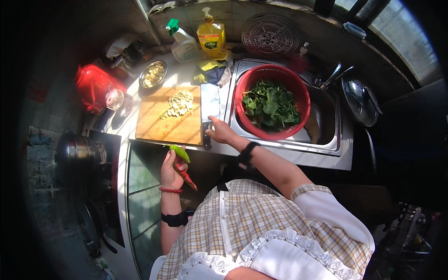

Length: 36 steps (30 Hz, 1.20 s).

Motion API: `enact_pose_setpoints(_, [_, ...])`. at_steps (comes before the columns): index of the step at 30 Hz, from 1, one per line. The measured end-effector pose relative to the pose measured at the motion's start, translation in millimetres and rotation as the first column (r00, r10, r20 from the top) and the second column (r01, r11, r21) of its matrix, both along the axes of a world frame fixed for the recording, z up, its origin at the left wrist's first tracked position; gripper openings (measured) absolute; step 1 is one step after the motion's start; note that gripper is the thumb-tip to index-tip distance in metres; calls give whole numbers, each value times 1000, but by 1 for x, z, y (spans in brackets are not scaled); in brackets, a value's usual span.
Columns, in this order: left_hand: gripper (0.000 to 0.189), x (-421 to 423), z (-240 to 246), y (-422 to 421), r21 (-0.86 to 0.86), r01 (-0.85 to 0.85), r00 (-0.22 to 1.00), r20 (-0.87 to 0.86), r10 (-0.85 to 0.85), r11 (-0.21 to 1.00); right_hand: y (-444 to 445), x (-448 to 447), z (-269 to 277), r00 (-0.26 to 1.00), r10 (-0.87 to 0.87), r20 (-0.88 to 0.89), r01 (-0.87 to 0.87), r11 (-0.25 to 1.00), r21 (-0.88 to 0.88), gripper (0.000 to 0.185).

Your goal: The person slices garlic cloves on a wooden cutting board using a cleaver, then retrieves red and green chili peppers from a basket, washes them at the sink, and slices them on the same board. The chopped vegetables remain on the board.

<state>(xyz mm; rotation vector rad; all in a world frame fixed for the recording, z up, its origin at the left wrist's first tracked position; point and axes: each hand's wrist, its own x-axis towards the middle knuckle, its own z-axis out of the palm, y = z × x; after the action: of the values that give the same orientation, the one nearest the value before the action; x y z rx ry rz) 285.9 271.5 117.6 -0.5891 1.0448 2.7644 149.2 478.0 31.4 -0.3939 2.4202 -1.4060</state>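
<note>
My left hand (174,168) is closed around a green chili pepper (180,153) and a red chili pepper (186,176), just in front of the counter edge. My right hand (222,130) is at the cleaver (210,101), its fingertips by the upper end of the black handle. Whether those fingers grip it or only touch it is unclear. The cleaver lies flat along the right side of a wooden cutting board (157,127), blade pointing away from me. Pale sliced pieces (180,104), possibly garlic, form a pile on the board.
A red plastic colander (241,119) of leafy greens (271,105) sits over the steel sink (325,140). Behind the board stand a metal bowl (153,74) of pale pieces, a spray bottle (183,45) and a yellow pump bottle (211,38). A lidded pot (75,152) is at left.
</note>
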Motion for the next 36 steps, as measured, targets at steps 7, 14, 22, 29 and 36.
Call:
enact_pose_setpoints(7, [23, -74, -13, -26, 28, 178, 983, 32, -179, 984, 155, 8, 1, 584, -623, -521, 649, 744, -163, 29])
enact_pose_setpoints(14, [25, -116, -17, -4, 46, 307, 947, 82, -309, 951, 308, 36, -57, 190, -935, 299, 977, 210, 35, 35])
enact_pose_setpoints(22, [24, -117, -15, 44, 93, 277, 954, 91, -285, 956, 309, 6, -67, 346, -896, 280, 930, 368, 27, 52])
enact_pose_setpoints(29, [22, -118, -8, 128, 84, 266, 939, 204, -278, 960, 340, -36, 68, 539, -797, -271, 623, 594, -508, 82])
enact_pose_setpoints(36, [19, -134, 11, 255, 77, 453, 883, 98, -459, 888, 357, -55, 123, 700, -591, -401, 468, 804, -368, 78])
